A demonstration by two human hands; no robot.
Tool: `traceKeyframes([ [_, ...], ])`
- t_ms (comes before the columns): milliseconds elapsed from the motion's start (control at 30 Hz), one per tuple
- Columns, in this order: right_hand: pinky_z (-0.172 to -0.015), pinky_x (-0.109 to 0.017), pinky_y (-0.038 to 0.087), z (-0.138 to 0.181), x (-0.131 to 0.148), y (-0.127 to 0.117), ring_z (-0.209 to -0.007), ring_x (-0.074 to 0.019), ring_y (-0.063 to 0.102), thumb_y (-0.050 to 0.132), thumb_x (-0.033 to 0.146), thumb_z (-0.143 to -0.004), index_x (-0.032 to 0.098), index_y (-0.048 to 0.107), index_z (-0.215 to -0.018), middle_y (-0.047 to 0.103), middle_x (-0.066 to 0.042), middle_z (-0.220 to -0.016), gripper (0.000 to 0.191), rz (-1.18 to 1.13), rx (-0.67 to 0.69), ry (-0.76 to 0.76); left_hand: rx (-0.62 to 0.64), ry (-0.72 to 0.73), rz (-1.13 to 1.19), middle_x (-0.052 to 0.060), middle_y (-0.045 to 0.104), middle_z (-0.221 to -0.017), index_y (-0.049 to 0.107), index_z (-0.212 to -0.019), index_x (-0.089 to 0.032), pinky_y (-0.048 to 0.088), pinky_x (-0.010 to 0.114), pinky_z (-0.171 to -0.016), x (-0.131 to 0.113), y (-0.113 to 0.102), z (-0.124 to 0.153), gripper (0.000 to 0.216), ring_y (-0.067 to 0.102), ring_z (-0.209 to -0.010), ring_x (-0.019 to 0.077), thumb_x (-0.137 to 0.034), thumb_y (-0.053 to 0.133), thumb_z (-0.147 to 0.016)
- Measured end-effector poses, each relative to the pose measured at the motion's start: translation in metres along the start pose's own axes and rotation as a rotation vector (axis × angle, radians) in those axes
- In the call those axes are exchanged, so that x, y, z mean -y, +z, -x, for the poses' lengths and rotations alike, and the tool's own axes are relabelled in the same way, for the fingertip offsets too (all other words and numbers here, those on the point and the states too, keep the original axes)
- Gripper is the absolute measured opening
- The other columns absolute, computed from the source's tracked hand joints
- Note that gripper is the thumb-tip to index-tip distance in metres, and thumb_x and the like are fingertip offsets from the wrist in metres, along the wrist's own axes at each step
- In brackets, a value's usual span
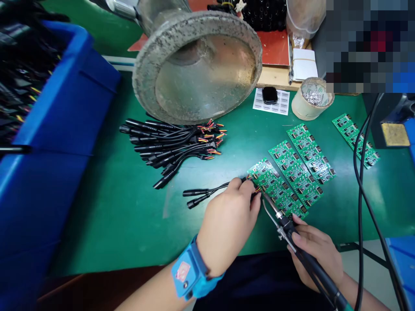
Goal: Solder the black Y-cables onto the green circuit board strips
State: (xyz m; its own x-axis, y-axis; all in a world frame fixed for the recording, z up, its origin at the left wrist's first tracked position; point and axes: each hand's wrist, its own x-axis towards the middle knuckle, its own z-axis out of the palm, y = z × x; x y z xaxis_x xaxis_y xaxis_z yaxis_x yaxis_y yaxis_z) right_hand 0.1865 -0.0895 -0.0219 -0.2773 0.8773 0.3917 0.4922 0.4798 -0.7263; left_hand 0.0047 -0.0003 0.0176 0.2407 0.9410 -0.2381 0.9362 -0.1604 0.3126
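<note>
My left hand (228,218), with a blue wrist strap (189,273), pinches the wired end of a black cable (202,193) against the nearest green circuit board (270,181). My right hand (316,250) is closed round the handle of a soldering iron (283,222), and its tip touches the spot where the wires meet the board. Two more strips of green boards (303,166) lie just to the right, side by side.
A bundle of black cables with coloured wire ends (168,144) lies mid-table on the green mat (123,216). A large blue bin (48,164) stands at left. A big metal funnel hood (197,65) hangs over the back. A tape roll (311,99), more boards (355,134) and black cords (361,194) are at right.
</note>
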Motion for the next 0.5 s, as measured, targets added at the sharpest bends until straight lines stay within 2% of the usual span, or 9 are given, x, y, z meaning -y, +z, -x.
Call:
traceKeyframes([
  [267, -0.092, -0.044, 0.055, -0.0019, 0.0030, -0.0001, -0.069, -0.0153, 0.068, 0.055, 0.004, -0.076, 0.020, 0.051, -0.118, 0.067, 0.001, -0.073, 0.045, -0.015, -0.012, 0.012, 0.019, 0.005, -0.019, 0.002, 0.059, -0.076, 0.058, -0.079, -0.019, 0.045, 0.029, -0.051, 0.0017, -0.0036, -0.0033, 0.011, 0.061, -0.059, 0.0186, -0.026, 0.052, -0.084],
  [500, -0.079, -0.042, 0.060, -0.0040, 0.0035, -0.0067, -0.069, -0.0180, 0.068, 0.051, 0.003, -0.078, 0.024, 0.046, -0.124, 0.067, 0.000, -0.073, 0.051, -0.071, -0.038, 0.024, 0.043, 0.011, -0.064, 0.002, 0.059, -0.076, 0.056, -0.078, -0.019, 0.042, 0.028, -0.049, 0.0019, -0.0048, -0.0055, 0.010, 0.059, -0.057, 0.0174, -0.026, 0.051, -0.083],
])
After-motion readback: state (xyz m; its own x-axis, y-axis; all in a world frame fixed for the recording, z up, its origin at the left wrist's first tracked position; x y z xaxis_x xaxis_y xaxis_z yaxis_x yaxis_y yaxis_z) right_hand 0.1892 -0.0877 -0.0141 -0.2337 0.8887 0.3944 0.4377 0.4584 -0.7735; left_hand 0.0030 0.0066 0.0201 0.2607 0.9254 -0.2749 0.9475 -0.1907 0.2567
